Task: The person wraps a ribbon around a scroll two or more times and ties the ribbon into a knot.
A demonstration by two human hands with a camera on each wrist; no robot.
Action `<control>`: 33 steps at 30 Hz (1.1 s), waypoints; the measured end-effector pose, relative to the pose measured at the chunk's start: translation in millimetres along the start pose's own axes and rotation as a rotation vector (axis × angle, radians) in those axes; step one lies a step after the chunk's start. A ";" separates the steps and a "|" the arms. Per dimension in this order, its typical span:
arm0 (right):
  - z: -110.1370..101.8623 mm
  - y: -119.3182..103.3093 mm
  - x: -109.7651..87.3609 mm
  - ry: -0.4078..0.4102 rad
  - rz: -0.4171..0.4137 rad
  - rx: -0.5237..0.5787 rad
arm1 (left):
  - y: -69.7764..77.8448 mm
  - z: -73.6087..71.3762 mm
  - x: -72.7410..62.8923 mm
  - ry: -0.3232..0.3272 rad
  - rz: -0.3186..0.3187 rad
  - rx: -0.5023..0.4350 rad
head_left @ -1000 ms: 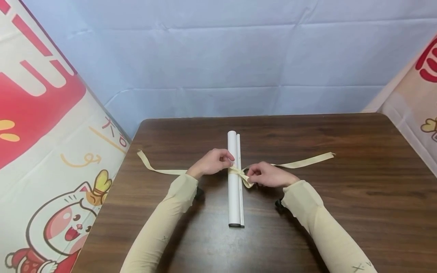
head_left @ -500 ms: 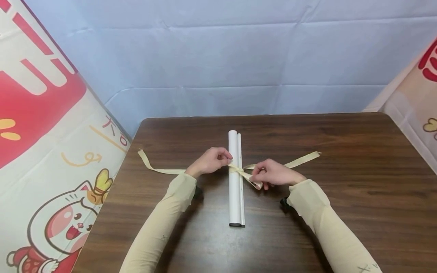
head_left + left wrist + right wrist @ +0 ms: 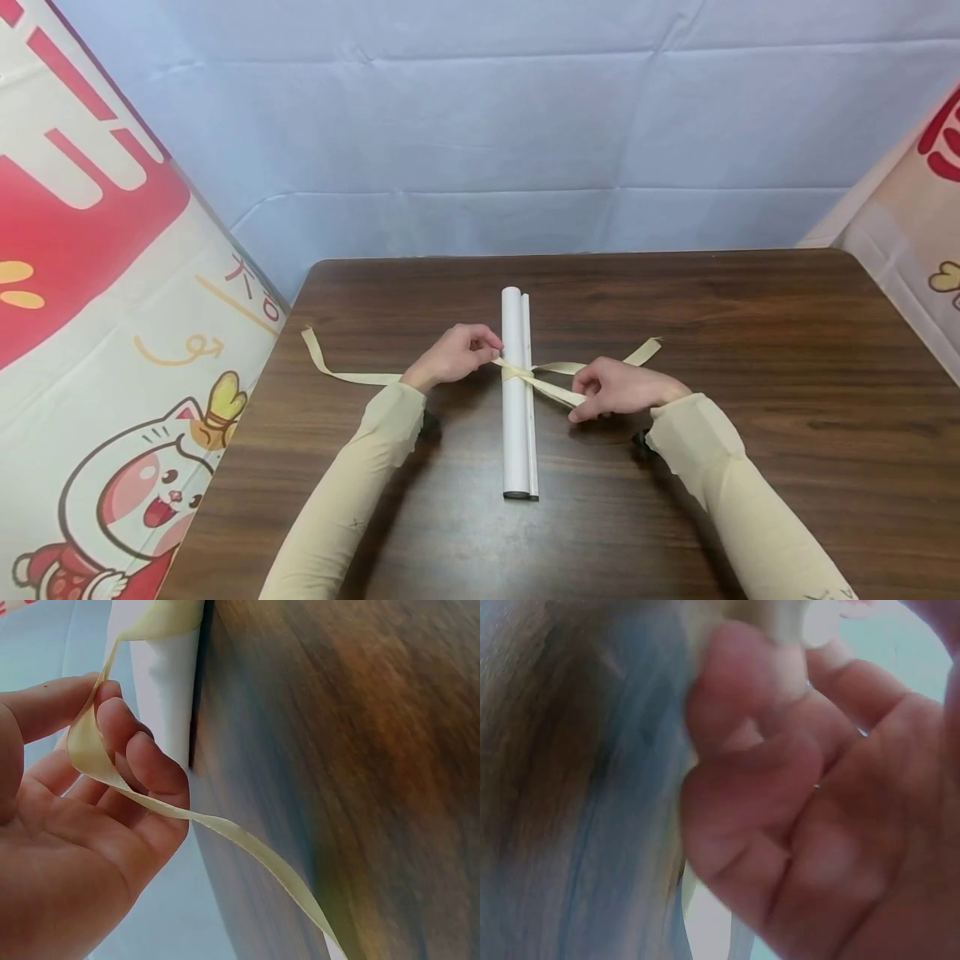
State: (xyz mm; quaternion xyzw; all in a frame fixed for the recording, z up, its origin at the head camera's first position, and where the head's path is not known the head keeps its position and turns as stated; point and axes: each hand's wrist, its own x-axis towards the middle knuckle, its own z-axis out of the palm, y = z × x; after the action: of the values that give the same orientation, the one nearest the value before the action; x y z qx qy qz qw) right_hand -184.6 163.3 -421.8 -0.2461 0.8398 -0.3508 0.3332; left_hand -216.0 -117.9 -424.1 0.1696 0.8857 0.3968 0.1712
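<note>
While the white roll [image 3: 514,442] lies on the tabletop [image 3: 450,533] between them, the left hand [image 3: 452,356] pinches the pale ribbon [image 3: 553,391] around it and the right hand [image 3: 624,388], blurred up close, seemingly pinches it too.

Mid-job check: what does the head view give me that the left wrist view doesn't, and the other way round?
Only the head view: the right hand holding the ribbon, the full length of the white roll, and the cartoon cat.

Only the left wrist view: the palm of the left hand, with the ribbon trailing down past its fingers.

Both: left hand, ribbon, part of the roll, wood-grain table.
</note>
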 end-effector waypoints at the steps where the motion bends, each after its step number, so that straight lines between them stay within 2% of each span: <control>1: -1.1 0.5 -1.3 0.020 -0.007 -0.005 | 0.0 -0.4 -0.8 -0.002 -0.003 -0.002; 5: -4.5 2.5 -5.0 0.144 -0.062 0.018 | -1.1 -1.4 -3.3 -0.010 -0.013 -0.013; 8: -6.6 2.0 -7.7 0.243 -0.098 0.085 | -3.1 -2.0 -4.4 -0.020 -0.017 -0.024; 12: -10.3 -1.2 -11.5 0.314 -0.144 0.177 | -3.5 -4.1 -6.8 -0.067 -0.012 -0.039; 17: -14.5 -2.4 -12.9 0.281 -0.178 0.297 | -4.4 -7.9 -9.5 -0.099 -0.007 -0.065; 24: -23.4 -1.0 -20.3 0.291 -0.117 0.205 | -8.2 -13.3 -14.0 -0.101 -0.021 -0.093; 29: -30.4 -0.5 -27.2 0.282 -0.120 0.184 | -10.9 -16.0 -15.8 -0.103 -0.015 -0.101; 33: -35.4 -1.3 -34.1 0.307 -0.121 0.169 | -12.6 -18.2 -17.2 -0.102 -0.009 -0.111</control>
State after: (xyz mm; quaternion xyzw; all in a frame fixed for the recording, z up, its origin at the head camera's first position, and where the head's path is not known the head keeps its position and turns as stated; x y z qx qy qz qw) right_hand -187.8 199.7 -388.8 -0.2108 0.8320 -0.4731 0.1990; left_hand -210.8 -145.0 -419.5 0.1759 0.8532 0.4352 0.2273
